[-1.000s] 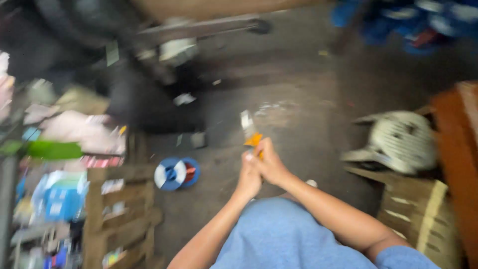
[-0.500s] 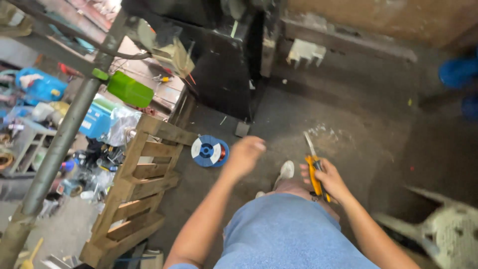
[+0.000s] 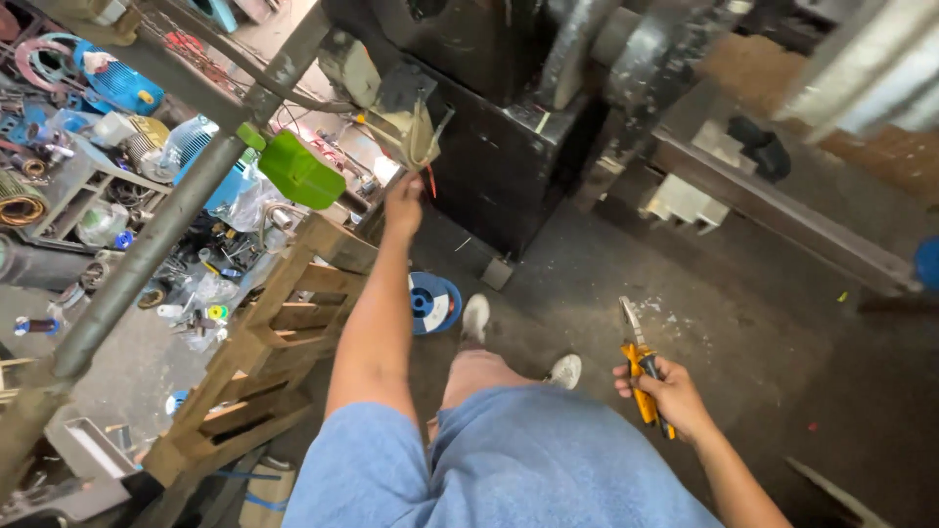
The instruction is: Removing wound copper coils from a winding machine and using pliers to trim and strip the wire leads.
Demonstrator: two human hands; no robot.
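1. Left hand up and far, at a thin red wire hanging under the pale bent metal bracket on the big black machine. Fingers curled near the wire; cannot tell if pinching it or only touching.
2. Right hand low and near on the right, shut tight around the orange and black handles of the metal pliers. Sharp grey tips pointing far, away from the body.
3. Could poke the bare knee or leg: pliers swinging close to the blue denim shorts with tips out.
4. Could scratch the left hand: sharp edges on the bracket, right beside the fingers.
5. Could snap or pull loose: thin wire, easy to break with a hard tug.
6. Could trip: round blue spool on the grey concrete floor, just left of the white shoes, and the wooden pallet leaning close on the left.
7. Could bump the head or arm: slanted grey metal pole and bright green plastic piece near the reaching arm.
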